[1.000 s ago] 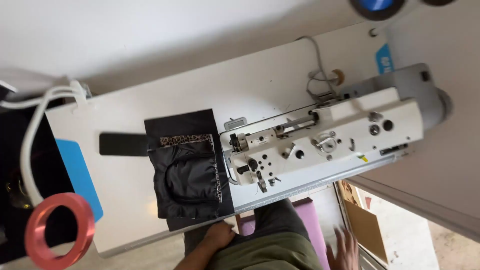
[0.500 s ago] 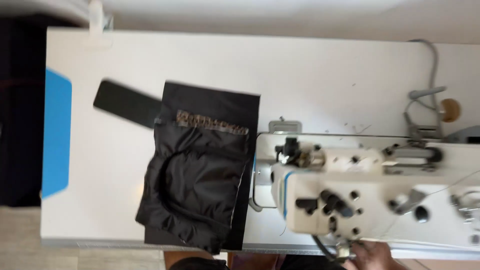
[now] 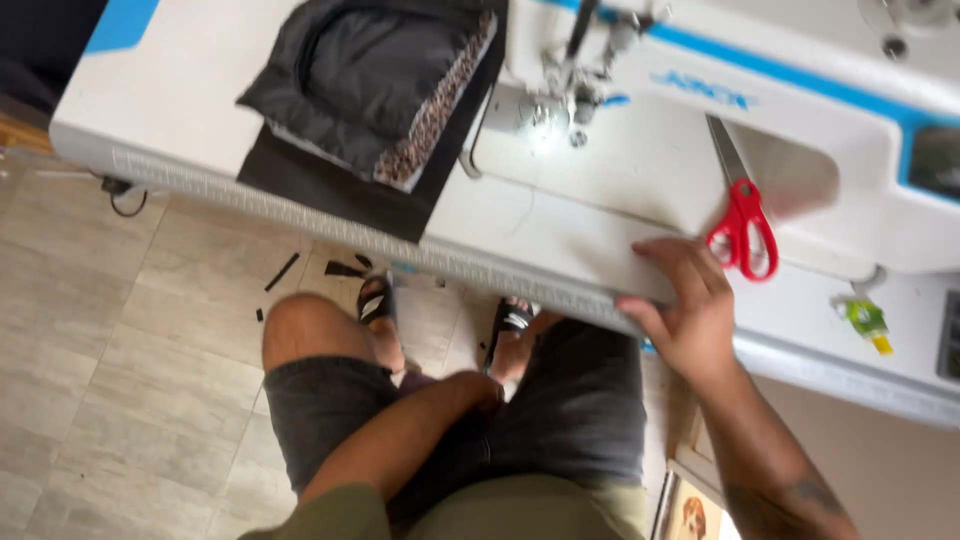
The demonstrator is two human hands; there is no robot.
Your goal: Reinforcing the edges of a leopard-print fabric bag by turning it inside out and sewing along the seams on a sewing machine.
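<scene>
Your left forearm crosses your lap and your left hand (image 3: 478,388) drops between your thighs, against the dark denim shorts (image 3: 560,420); the fingers are tucked out of sight there, so you cannot tell how open it is or whether it has anything in it. Below that hand, your feet in black sandals (image 3: 378,303) rest on the pale tiled floor (image 3: 120,360), with a few small dark fabric scraps (image 3: 345,268) lying just to their left.

Your right hand (image 3: 685,310) rests on the near edge of the white worktop (image 3: 560,240), fingers spread loosely and lying flat on top, thumb hooked over the front lip; it grips the edge and nothing else. Just beyond its fingertips, close but not touching, lie the red-handled scissors (image 3: 742,235), blades pointing away from you toward the body of the machine. To the right of that hand, a small green and yellow object (image 3: 866,320) sits on the worktop; it is too small to identify.

Farther out, past your right hand and to its left, the needle area (image 3: 572,95) of the white and blue sewing machine (image 3: 790,110) is lit brightly. Well to the left of both hands, the black fabric piece (image 3: 370,90) lies on the worktop beside the needle, with a leopard-print trim (image 3: 430,115) along its edge nearest the machine and a flat black sheet (image 3: 330,185) beneath it.
</scene>
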